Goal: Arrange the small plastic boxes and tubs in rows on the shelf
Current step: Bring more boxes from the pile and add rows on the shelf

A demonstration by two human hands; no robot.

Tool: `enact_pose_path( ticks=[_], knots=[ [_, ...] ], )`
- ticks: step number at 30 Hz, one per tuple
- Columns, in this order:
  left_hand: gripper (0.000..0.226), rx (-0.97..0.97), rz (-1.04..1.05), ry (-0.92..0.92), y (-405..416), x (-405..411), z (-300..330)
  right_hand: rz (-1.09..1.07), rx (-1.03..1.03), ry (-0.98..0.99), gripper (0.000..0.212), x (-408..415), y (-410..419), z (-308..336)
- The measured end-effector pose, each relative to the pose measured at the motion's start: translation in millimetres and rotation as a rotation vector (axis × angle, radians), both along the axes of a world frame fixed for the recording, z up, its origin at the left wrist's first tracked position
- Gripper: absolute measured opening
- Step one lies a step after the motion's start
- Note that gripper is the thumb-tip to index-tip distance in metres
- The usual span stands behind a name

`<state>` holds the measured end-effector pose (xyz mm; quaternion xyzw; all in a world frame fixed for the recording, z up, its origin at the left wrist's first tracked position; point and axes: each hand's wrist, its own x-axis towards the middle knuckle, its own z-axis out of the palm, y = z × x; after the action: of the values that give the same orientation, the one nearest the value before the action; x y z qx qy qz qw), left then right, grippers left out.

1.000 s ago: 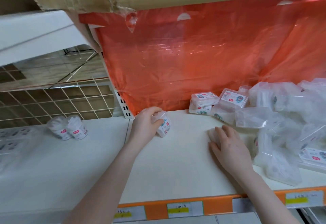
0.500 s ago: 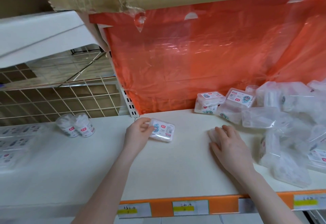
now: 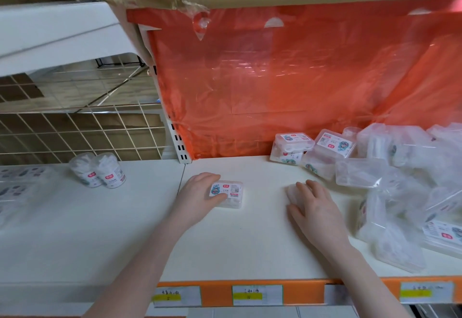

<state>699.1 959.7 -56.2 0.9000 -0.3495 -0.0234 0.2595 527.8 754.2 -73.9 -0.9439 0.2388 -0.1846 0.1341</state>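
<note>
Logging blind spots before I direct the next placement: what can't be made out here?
- Head view: the item under the right hand is mostly covered; its type is unclear.
- The pile of clear boxes overlaps itself and runs off the right edge; no count possible.
- Price tags on the shelf edge: writing too small.
- Items at far left: blurred.

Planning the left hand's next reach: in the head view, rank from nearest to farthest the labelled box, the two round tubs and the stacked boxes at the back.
1. labelled box: under the left hand.
2. two round tubs: left.
3. stacked boxes: back right.
</note>
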Motion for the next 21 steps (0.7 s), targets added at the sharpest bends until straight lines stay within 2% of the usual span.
enact_pose_path(
  ticks=[4,8,17,21],
  knots=[
    [0.061,0.145,-0.136,0.003,-7,3,8,-0.010,-0.002,-0.014,0.040,-1,1,0],
    [0.065,0.264,-0.186,0.014,-12,2,18,-0.041,-0.010,0.013,0.042,-1,1,1],
    [0.052,0.305,-0.090,-0.046,-10,-31,16,-0.087,0.029,0.120,0.052,-5,2,5],
    [0.051,0.306,-0.024,-0.039,0,-47,15,-0.106,0.051,0.161,0.065,-9,0,6]
  ],
)
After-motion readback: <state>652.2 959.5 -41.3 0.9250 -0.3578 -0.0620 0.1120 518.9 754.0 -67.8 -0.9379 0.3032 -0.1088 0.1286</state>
